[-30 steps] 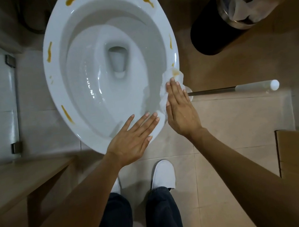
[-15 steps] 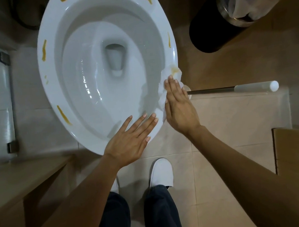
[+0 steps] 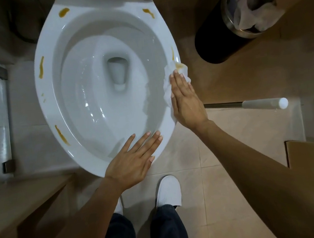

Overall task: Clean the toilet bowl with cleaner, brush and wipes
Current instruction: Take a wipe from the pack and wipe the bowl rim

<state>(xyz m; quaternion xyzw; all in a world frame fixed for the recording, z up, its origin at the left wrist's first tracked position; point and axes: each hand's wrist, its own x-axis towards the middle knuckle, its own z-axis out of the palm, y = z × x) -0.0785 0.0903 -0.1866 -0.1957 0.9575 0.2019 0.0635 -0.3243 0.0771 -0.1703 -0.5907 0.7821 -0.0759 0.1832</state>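
Note:
A white toilet bowl (image 3: 52, 103) fills the upper middle, its rim marked with several yellow-brown smears. My right hand (image 3: 186, 103) lies flat on a crumpled white wipe (image 3: 178, 70), pressing it against the rim's right side; the wipe's far end is stained yellow. My left hand (image 3: 135, 162) rests flat, fingers spread, on the rim's near edge and holds nothing. A brush handle (image 3: 264, 103), dark rod with a white grip, lies across the floor to the right of my right hand; its head is hidden.
A black bin (image 3: 219, 39) with a shiny rim and crumpled paper inside stands at the upper right. A wooden ledge (image 3: 24, 202) runs along the lower left, a wooden panel (image 3: 312, 152) at the right. My white shoes (image 3: 167, 192) stand on the tiled floor.
My right hand has slid the wipe farther along the right rim, toward the back of the bowl. The left hand stays on the near edge. The view has tilted up slightly.

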